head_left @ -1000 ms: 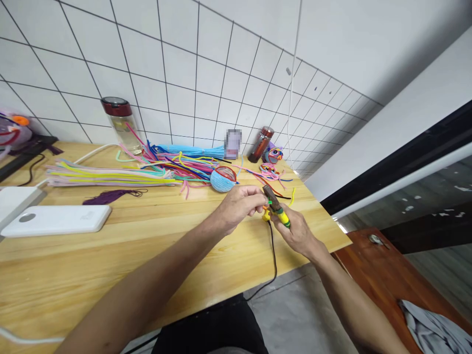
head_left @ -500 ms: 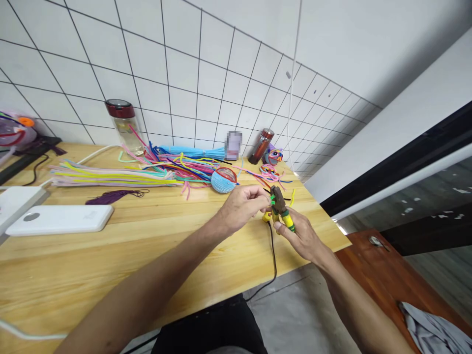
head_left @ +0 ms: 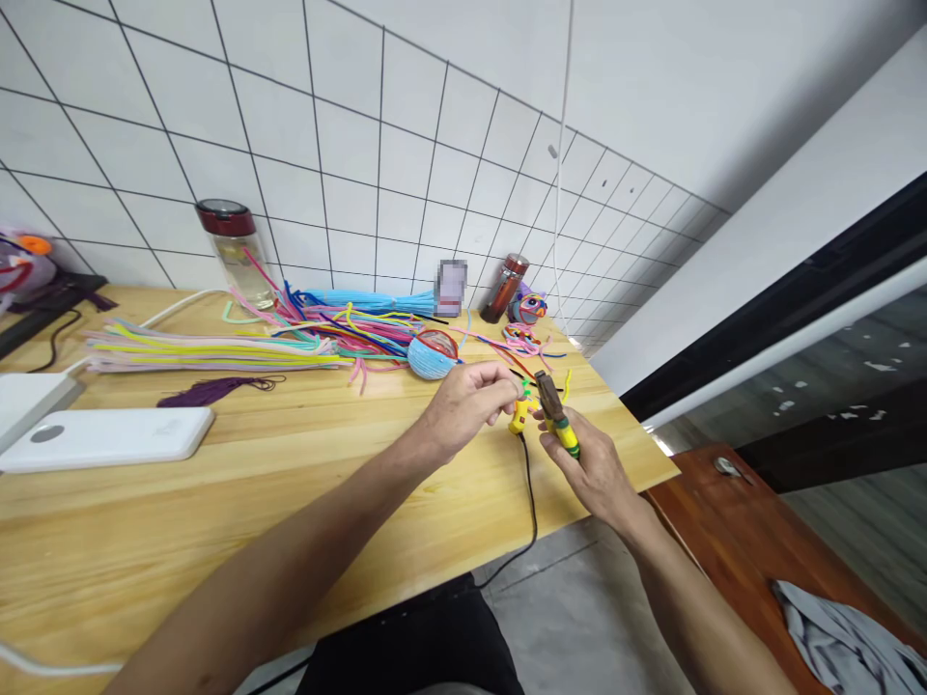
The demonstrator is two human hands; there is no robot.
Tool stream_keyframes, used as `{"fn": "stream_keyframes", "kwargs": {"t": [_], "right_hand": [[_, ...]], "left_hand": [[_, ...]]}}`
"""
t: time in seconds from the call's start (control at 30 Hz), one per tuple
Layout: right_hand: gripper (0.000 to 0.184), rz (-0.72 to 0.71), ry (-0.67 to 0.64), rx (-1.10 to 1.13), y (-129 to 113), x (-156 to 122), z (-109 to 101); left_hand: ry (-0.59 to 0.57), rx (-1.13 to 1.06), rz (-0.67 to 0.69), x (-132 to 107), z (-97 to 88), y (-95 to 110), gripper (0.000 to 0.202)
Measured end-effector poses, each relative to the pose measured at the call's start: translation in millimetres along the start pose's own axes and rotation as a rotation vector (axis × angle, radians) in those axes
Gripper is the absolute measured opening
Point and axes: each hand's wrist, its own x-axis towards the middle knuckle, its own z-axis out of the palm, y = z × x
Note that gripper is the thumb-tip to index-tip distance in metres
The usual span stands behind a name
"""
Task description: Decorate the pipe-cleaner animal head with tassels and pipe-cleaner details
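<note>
1. The left hand [head_left: 469,403] is pinched nearly closed. Its thumb and finger hold a small green bit [head_left: 526,388], which pokes out past the fingertips.
2. The right hand [head_left: 592,465] is wrapped around the pliers [head_left: 556,417]. They have yellow and green handles and a brown metal head that points up and away from the person.
3. The green bit is up in front of the person, over the right part of the desk [head_left: 304,526]. It is just beside the head of the pliers. I cannot tell if the tips of the pliers are together.
4. A yellow tool [head_left: 517,421] is near both hands, between them. Its black cord [head_left: 532,502] runs down over the near edge of the desk.
5. A round blue thing [head_left: 433,357] with a red rim sits just past the left hand.
6. To the left of it is a big pile of fuzzy sticks [head_left: 217,349] in pink, yellow, blue and more colors.
7. A clear bottle [head_left: 244,265] with a dark red lid stands behind the pile. A shiny red-brown bottle [head_left: 505,288] stands farther right, next to a little toy with a face [head_left: 528,309].
8. A purple tassel [head_left: 210,390] lies near a flat white box [head_left: 116,439] on the left.
</note>
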Motion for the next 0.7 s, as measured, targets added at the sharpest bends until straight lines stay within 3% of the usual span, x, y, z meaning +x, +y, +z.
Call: {"fn": "stream_keyframes", "kwargs": {"t": [0.37,0.7], "right_hand": [[0.020,-0.032,-0.031,0.003,-6.9,3.1,0.3],[0.025,-0.049,-0.020,-0.004,-3.6,1.7,3.5]], "left_hand": [[-0.034,0.012,0.011,-1.1,-1.2,3.0,0.018],[-0.044,0.005,0.024,-1.5,-0.1,1.6,0.018]]}}
